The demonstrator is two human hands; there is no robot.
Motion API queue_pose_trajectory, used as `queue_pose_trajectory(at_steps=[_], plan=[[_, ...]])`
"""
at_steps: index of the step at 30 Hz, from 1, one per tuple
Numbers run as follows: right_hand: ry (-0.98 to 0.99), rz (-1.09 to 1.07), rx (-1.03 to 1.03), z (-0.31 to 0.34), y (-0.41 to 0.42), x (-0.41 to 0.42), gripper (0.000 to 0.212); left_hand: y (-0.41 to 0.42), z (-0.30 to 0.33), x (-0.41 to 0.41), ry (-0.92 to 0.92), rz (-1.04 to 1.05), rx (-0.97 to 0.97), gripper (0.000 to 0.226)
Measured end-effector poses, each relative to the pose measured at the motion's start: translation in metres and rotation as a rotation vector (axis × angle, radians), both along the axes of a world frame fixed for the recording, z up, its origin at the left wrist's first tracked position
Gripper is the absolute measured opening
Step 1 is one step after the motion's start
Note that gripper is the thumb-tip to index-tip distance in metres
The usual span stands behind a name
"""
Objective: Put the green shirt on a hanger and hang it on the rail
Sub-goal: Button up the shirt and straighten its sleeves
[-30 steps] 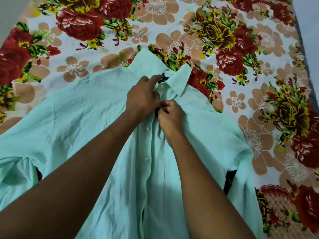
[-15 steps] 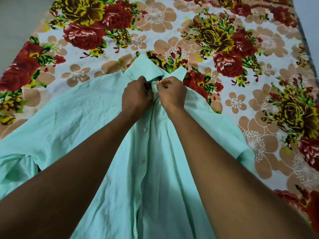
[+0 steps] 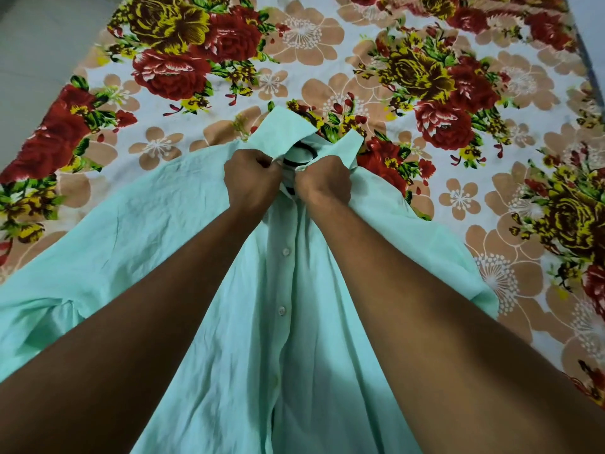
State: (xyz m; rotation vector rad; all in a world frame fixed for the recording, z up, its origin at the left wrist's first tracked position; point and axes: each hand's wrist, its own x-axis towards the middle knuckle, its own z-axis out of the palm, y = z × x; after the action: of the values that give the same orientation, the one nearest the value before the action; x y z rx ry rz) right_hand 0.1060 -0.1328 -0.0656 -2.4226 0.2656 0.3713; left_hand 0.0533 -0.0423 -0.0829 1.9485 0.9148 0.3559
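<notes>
The mint-green button shirt (image 3: pixel 163 244) lies front-up on the flowered bedsheet (image 3: pixel 409 198), collar pointing away from me. A black hanger (image 3: pixel 299 154) is inside it; only a curved piece shows in the collar opening, the rest is hidden under the cloth. My left hand (image 3: pixel 250 183) is closed on the left side of the shirt front just below the collar. My right hand (image 3: pixel 324 185) is closed on the right side of the front, close beside the left hand. Both collar tips (image 3: pixel 288 132) stick up past my knuckles. No rail is in view.
The bedsheet with red, yellow and tan flowers covers the whole bed. Grey floor (image 3: pixel 39 54) shows at the upper left, and the bed's right edge (image 3: pixel 589 60) runs along the upper right corner.
Both hands moved up the shirt front to the collar and now grip either side of it. The collar has opened a little, showing the black hanger.
</notes>
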Motion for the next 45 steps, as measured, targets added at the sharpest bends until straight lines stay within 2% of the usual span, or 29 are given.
queue_pose_trajectory(at_steps=[4, 6, 7, 8, 10, 11, 13, 20, 23, 28, 32, 38, 42, 45], plan=[[0.044, -0.070, 0.117, 0.004, -0.004, 0.003, 0.026, 0.005, -0.002, 0.004, -0.022, 0.028, -0.272, 0.021], [0.035, -0.072, 0.190, 0.005, -0.003, 0.003, 0.010, 0.004, -0.001, 0.006, -0.037, 0.048, -0.365, 0.018], [0.024, -0.083, 0.241, 0.005, -0.002, 0.002, 0.012, 0.003, 0.001, 0.007, -0.045, 0.055, -0.404, 0.014], [0.025, -0.097, 0.288, 0.005, -0.001, 0.001, 0.027, 0.002, 0.002, 0.007, -0.047, 0.058, -0.432, 0.011], [0.043, -0.120, 0.340, 0.002, -0.003, -0.001, 0.041, -0.001, 0.005, 0.006, -0.055, 0.044, -0.436, 0.013], [0.060, -0.120, 0.361, 0.002, -0.004, -0.002, 0.039, -0.001, 0.005, 0.005, -0.060, 0.031, -0.424, 0.015], [0.095, -0.106, 0.416, 0.003, -0.005, -0.005, 0.021, -0.003, 0.005, 0.004, -0.067, 0.010, -0.395, 0.019], [0.143, -0.077, 0.419, 0.001, -0.005, 0.000, 0.018, -0.005, -0.001, -0.001, -0.094, -0.058, -0.344, 0.008], [0.170, -0.050, 0.396, 0.002, -0.006, 0.004, 0.023, -0.003, 0.000, -0.002, -0.071, -0.113, -0.368, 0.016], [0.211, -0.019, 0.416, 0.006, -0.013, 0.010, 0.010, 0.003, 0.003, 0.000, -0.083, -0.184, -0.404, 0.024], [0.226, 0.011, 0.406, 0.006, -0.017, 0.013, 0.012, 0.012, -0.003, 0.002, -0.065, -0.228, -0.411, 0.006], [0.158, 0.125, 0.410, 0.001, -0.024, 0.013, 0.025, 0.019, -0.005, 0.004, -0.037, -0.218, -0.421, 0.005], [0.116, 0.136, 0.392, -0.007, -0.025, 0.014, 0.012, 0.018, -0.005, 0.007, -0.020, -0.184, -0.500, 0.009], [-0.010, 0.136, 0.293, -0.013, -0.023, 0.010, 0.019, 0.013, -0.002, 0.015, 0.030, -0.106, -0.534, 0.005]])
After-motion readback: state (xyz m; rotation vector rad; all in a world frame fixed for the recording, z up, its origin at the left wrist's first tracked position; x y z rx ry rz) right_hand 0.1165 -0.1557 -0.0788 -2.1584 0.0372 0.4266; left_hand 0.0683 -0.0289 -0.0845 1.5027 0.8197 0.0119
